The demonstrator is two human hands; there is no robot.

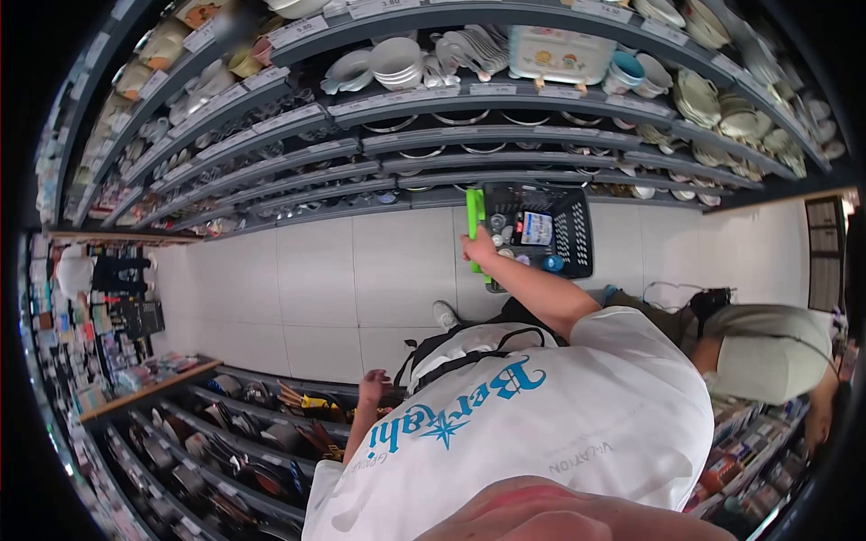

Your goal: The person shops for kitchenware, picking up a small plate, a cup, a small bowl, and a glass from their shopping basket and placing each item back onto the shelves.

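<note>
The black shopping basket [577, 239] is in my right hand [479, 248], whose fingers wrap round its green handle [475, 221]. Inside the basket lie a pack with a white-and-blue label [535, 228], a blue item [553, 263] and several small pale or clear items too small to name. My left hand [373, 386] hangs at my left side with its fingers loosely apart and nothing in them. It is nearest to a low shelf with a yellow-labelled item [320, 404] and wooden handles, and does not appear to touch them.
Ahead, a shelf unit [505, 90] holds white bowls [395, 61], spoons [469, 50] and cups [624, 70]. Behind me on the left, shelves carry dark pans [266, 478]. One person [767, 352] stands close on my right; another person [99, 270] is farther left. Tiled floor [316, 270] runs between the shelves.
</note>
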